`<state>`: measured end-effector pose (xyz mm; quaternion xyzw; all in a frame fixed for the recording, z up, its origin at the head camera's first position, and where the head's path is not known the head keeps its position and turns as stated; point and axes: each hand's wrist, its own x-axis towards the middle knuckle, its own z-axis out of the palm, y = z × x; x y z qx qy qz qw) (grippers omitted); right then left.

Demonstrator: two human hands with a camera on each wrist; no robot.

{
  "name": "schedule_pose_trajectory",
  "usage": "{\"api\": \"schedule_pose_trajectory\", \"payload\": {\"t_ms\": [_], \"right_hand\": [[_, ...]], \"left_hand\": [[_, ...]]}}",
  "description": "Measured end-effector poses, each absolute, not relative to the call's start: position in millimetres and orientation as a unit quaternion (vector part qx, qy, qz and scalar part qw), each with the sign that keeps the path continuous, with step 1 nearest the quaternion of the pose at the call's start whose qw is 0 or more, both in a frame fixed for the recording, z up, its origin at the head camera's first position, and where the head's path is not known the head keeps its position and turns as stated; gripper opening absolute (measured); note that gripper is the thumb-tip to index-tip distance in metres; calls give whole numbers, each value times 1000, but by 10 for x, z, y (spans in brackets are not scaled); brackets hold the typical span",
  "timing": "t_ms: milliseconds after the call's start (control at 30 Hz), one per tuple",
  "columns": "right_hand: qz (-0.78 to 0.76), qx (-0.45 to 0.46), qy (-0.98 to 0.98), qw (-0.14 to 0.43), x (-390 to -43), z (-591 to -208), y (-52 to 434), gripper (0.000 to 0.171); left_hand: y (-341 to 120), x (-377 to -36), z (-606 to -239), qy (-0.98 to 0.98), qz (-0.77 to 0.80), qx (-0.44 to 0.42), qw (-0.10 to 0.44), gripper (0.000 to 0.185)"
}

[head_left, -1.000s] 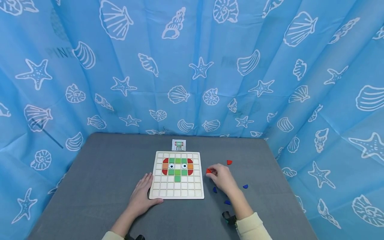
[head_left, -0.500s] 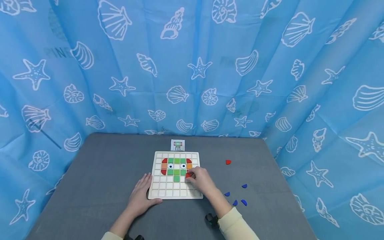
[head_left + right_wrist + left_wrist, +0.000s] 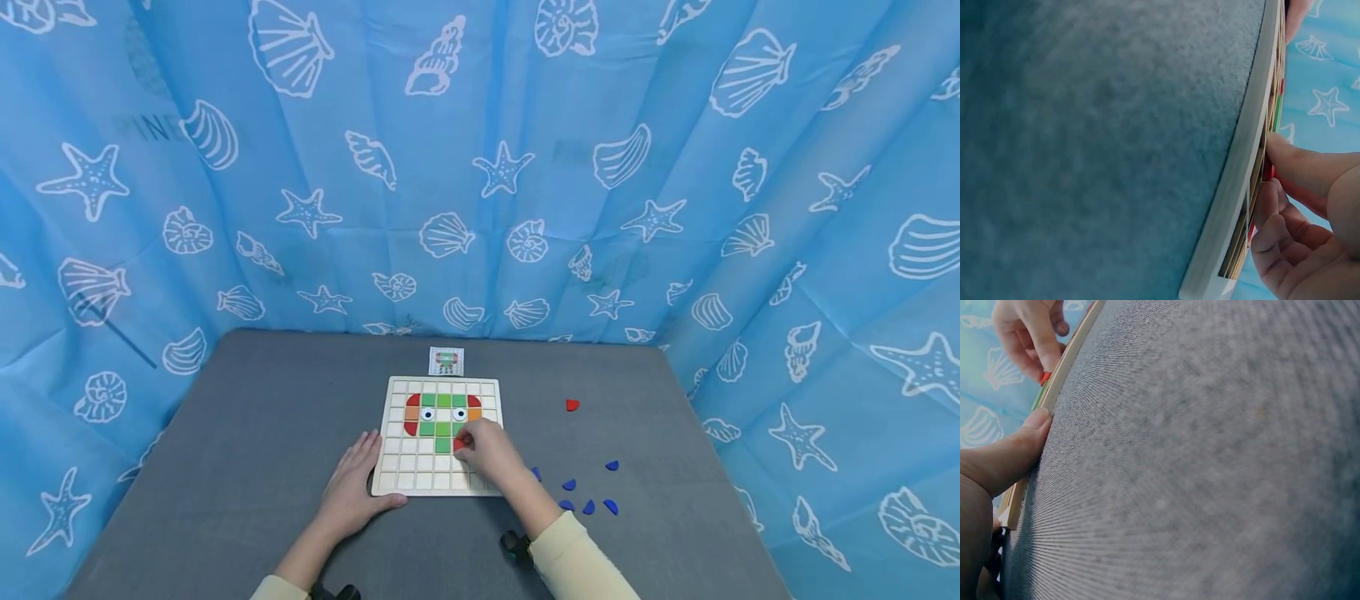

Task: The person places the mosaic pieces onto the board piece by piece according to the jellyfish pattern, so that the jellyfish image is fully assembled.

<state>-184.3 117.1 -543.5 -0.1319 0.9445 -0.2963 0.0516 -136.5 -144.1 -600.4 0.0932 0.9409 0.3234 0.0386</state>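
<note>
A wooden grid board [image 3: 408, 481] lies on the grey table, carrying red, orange and green tiles and two eye tiles in its upper rows. My right hand [image 3: 483, 450] is over the board's right middle, pinching a small red piece [image 3: 459, 443] down against the grid; its fingers [image 3: 1297, 172] press the red piece [image 3: 1268, 170] at the board's edge [image 3: 1235, 181]. My left hand [image 3: 352, 492] rests flat at the board's lower left corner, thumb [image 3: 1025, 440] against the wooden rim [image 3: 1063, 369].
A small picture card [image 3: 446, 361] lies just behind the board. One red piece [image 3: 572, 405] and several blue pieces [image 3: 588, 504] lie on the table [image 3: 247, 433] to the right. Blue shell-print cloth walls in the table on three sides.
My right hand carried the red piece from the table at the board's right onto the board, then slightly further left. The left hand stayed put.
</note>
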Motion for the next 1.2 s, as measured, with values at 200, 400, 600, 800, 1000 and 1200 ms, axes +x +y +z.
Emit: {"api": "schedule_pose_trajectory", "payload": {"t_ms": [200, 400, 600, 800, 1000, 1200], "right_hand": [[-293, -142, 944, 45, -1846, -5431, 1159, 14], [-287, -141, 947, 45, -1857, -5407, 1160, 12], [-275, -132, 952, 32, -1850, -5349, 1258, 15], [-269, -82, 960, -8, -1948, -5292, 1533, 22], [-267, -25, 962, -45, -2063, -5253, 1866, 30], [-257, 14, 964, -60, -2173, -5256, 2164, 32]], "left_hand": [[-1435, -1365, -5999, 941, 322, 93, 39, 124], [-1438, -1365, -5992, 941, 324, 95, 32, 123], [-1430, -1362, -5984, 941, 324, 96, 35, 123], [-1424, -1353, -5977, 939, 327, 96, 34, 123], [-1426, -1348, -5970, 941, 321, 96, 35, 123], [-1422, -1354, -5964, 942, 321, 94, 41, 123]]}}
